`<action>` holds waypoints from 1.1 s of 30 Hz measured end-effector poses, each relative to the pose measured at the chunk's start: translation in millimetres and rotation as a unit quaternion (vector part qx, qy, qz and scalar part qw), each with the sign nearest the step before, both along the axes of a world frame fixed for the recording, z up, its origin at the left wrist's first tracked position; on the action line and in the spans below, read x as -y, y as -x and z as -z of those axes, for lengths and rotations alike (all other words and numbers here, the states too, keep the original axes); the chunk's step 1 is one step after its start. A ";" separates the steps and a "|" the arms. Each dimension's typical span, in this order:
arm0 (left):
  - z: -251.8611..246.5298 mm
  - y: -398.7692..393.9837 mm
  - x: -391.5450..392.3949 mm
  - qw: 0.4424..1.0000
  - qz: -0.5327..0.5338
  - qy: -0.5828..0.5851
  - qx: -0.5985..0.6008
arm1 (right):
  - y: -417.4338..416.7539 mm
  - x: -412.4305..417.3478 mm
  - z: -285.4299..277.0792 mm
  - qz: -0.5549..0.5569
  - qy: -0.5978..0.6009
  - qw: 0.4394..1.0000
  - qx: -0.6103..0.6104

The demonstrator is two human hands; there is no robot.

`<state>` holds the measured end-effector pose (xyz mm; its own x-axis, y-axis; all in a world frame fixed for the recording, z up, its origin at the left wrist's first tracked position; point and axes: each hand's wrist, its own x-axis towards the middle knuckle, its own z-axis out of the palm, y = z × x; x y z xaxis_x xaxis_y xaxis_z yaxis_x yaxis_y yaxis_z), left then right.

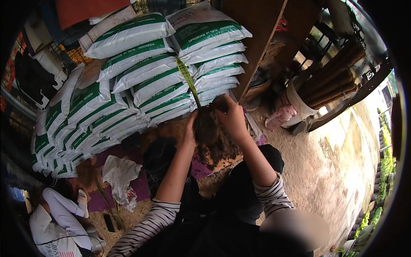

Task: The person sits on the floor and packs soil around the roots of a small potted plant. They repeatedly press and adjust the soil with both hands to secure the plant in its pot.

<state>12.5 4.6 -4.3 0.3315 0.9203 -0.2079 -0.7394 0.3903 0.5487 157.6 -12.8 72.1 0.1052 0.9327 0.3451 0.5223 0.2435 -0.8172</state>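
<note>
My left hand cups the left side of a dark brown fibrous root ball. A long snake plant leaf, green with yellowish edges, rises upright from the top of the ball. At its upper right side is my right hand, the fingers bent against the dark material. Whether they pinch loose fibre there is too dark to tell. Below the ball, crumbled dark soil is scattered over an orange and purple mat.
White and green plastic sacks bearing print are stacked ahead. Left are a crumpled white bag, another snake plant, a phone and a seated person. Right stand a white bucket of brown poles and a pink plastic bottle.
</note>
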 end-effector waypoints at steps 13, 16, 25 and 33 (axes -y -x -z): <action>-18.5 45.1 -2.1 0.971 -0.036 -0.168 -0.169 | 15.7 -41.7 2.9 -0.241 0.151 0.957 -0.054; -15.4 49.1 -0.9 0.966 -0.062 -0.154 -0.199 | 19.5 -46.5 7.1 -0.249 0.164 0.953 -0.053; 6.8 46.2 -6.5 0.950 -0.117 -0.134 -0.258 | 41.1 -37.7 2.1 -0.134 0.042 0.989 0.056; 10.2 30.7 -11.4 0.975 -0.098 -0.103 -0.169 | 13.3 -44.0 1.7 -0.095 0.017 0.995 -0.032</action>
<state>-18.2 16.0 -14.5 0.0887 0.9930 -0.0785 -0.5516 0.1146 0.8262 144.3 31.2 70.5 -0.0541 0.9485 0.3120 0.4165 0.3054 -0.8563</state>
